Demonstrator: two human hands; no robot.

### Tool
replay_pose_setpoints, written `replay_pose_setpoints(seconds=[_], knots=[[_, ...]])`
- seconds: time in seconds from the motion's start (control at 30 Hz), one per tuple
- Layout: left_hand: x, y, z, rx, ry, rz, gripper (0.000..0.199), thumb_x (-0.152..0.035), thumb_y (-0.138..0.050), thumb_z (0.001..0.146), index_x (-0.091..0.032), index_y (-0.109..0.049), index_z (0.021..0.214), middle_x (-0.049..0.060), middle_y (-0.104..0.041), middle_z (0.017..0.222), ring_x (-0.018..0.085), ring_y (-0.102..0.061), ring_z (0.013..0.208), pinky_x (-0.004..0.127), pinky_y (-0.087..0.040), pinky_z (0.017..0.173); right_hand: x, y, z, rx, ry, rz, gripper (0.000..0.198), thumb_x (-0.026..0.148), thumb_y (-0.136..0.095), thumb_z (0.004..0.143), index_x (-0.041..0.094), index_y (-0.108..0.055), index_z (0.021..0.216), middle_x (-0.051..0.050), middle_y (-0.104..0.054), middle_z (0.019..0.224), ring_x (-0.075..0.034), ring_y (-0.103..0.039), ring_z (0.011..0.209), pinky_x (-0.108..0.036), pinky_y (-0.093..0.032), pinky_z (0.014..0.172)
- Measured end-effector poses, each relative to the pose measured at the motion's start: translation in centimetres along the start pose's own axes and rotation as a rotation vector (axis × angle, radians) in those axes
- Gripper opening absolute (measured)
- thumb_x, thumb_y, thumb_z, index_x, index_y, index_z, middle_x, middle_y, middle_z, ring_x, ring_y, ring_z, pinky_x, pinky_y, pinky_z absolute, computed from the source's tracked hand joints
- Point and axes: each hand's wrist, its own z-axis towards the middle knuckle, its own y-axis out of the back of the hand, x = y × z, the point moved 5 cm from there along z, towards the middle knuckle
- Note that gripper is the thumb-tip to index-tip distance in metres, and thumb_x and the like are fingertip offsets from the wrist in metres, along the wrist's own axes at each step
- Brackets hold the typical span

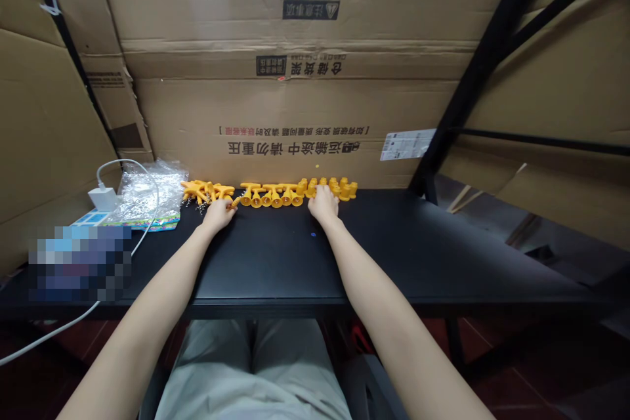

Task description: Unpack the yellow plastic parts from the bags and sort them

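My left hand [220, 215] is closed, its fingertips pinching a small yellow plastic piece [235, 202]. Just beyond it lies a loose pile of yellow plastic parts [209, 190] with thin curly strands among them. To the right of that hand, several yellow funnel-shaped parts [267, 198] stand in a row, wide mouths facing me. Over a cluster of small yellow cup-shaped pieces [346, 189], my right hand [323, 205] has its fingers bent and closed at the near left side; the hand hides what its fingertips hold.
Clear plastic bags [145, 193] lie at the left, beside a white charger [102, 197] with its cable. A blurred-out object [79, 264] sits nearer. Cardboard [295, 98] walls the back of the black table [275, 269]. A small blue dot [314, 234] marks the tabletop.
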Motion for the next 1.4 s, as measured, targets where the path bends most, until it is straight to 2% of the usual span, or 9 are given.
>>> replay_pose_setpoints(seconds=[0.07, 0.13, 0.23, 0.3, 0.4, 0.53, 0.7, 1.1, 1.4], knots=[[-0.2, 0.1, -0.1, -0.008, -0.018, -0.031, 0.019, -0.032, -0.053, 0.084, -0.021, -0.066, 0.076, 0.004, -0.063, 0.07, 0.021, -0.063, 0.076, 0.031, -0.047, 0.072, -0.4, -0.2, 0.2, 0.029, -0.069, 0.03, 0.042, 0.017, -0.047, 0.084, 0.014, -0.053, 0.126, -0.02, -0.054, 0.129, -0.03, -0.055, 0.115, -0.044, -0.044, 0.096], [-0.5, 0.4, -0.1, -0.042, -0.035, -0.051, 0.022, -0.035, -0.052, 0.085, -0.02, -0.068, 0.082, 0.005, -0.066, 0.077, 0.021, -0.064, 0.08, 0.032, -0.048, 0.076, -0.9, -0.7, 0.2, 0.099, -0.138, 0.027, 0.04, 0.021, -0.052, 0.083, 0.012, -0.056, 0.122, -0.019, -0.058, 0.124, -0.028, -0.058, 0.112, -0.038, -0.047, 0.09], [-0.6, 0.7, -0.1, -0.131, -0.059, -0.079, 0.02, -0.032, -0.054, 0.083, -0.019, -0.069, 0.09, 0.009, -0.066, 0.099, 0.022, -0.063, 0.094, 0.034, -0.049, 0.086, -1.2, -1.1, 0.1, 0.186, -0.184, -0.031, 0.037, 0.027, -0.059, 0.081, 0.011, -0.06, 0.115, -0.019, -0.062, 0.118, -0.03, -0.058, 0.113, -0.038, -0.047, 0.089], [-0.5, 0.7, 0.0, -0.17, -0.063, -0.099, 0.018, -0.028, -0.057, 0.081, -0.02, -0.069, 0.091, 0.009, -0.063, 0.108, 0.022, -0.061, 0.101, 0.035, -0.048, 0.092, -0.9, -0.8, 0.0, 0.186, -0.168, -0.064, 0.039, 0.028, -0.061, 0.08, 0.01, -0.059, 0.115, -0.021, -0.062, 0.118, -0.032, -0.057, 0.114, -0.039, -0.046, 0.089], [-0.3, 0.6, 0.0, -0.189, -0.053, -0.112, 0.013, -0.025, -0.059, 0.079, -0.022, -0.068, 0.088, 0.007, -0.061, 0.112, 0.023, -0.06, 0.106, 0.037, -0.048, 0.095, 0.5, -0.1, -0.3, 0.135, -0.05, -0.065, 0.039, 0.021, -0.056, 0.083, 0.008, -0.055, 0.12, -0.022, -0.059, 0.121, -0.033, -0.056, 0.114, -0.041, -0.044, 0.092], [-0.3, 0.7, -0.1, -0.2, -0.05, -0.103, 0.01, -0.022, -0.061, 0.078, -0.022, -0.068, 0.085, 0.006, -0.059, 0.112, 0.023, -0.059, 0.109, 0.037, -0.048, 0.096, 3.9, 0.7, -1.1, 0.098, 0.253, -0.017, 0.036, 0.009, -0.05, 0.081, 0.012, -0.056, 0.116, -0.017, -0.058, 0.12, -0.029, -0.052, 0.115, -0.041, -0.038, 0.099], [-0.2, 0.7, -0.1, -0.202, -0.054, -0.102, 0.01, -0.021, -0.062, 0.077, -0.022, -0.068, 0.084, 0.007, -0.058, 0.111, 0.023, -0.059, 0.109, 0.036, -0.049, 0.095, 7.3, 0.7, -2.6, 0.128, 0.572, 0.098, 0.034, 0.01, -0.053, 0.079, 0.015, -0.059, 0.112, -0.012, -0.058, 0.114, -0.025, -0.051, 0.111, -0.039, -0.037, 0.1], [-0.1, 0.6, 0.0, -0.198, -0.058, -0.109, 0.012, -0.02, -0.061, 0.076, -0.021, -0.068, 0.087, 0.008, -0.055, 0.112, 0.023, -0.058, 0.11, 0.037, -0.048, 0.097, 8.9, 0.9, -3.9, 0.109, 0.681, 0.19, 0.032, 0.016, -0.055, 0.085, 0.017, -0.061, 0.116, -0.01, -0.058, 0.114, -0.023, -0.052, 0.11, -0.038, -0.037, 0.102], [-0.2, 0.5, 0.3, -0.284, -0.173, -0.222, 0.023, -0.017, -0.063, 0.072, -0.022, -0.069, 0.094, 0.009, -0.055, 0.116, 0.025, -0.058, 0.11, 0.041, -0.05, 0.095, 9.0, 0.0, -3.9, 0.078, 0.763, 0.324, 0.033, 0.016, -0.058, 0.084, 0.02, -0.063, 0.116, -0.01, -0.056, 0.113, -0.024, -0.055, 0.106, -0.043, -0.044, 0.097]])
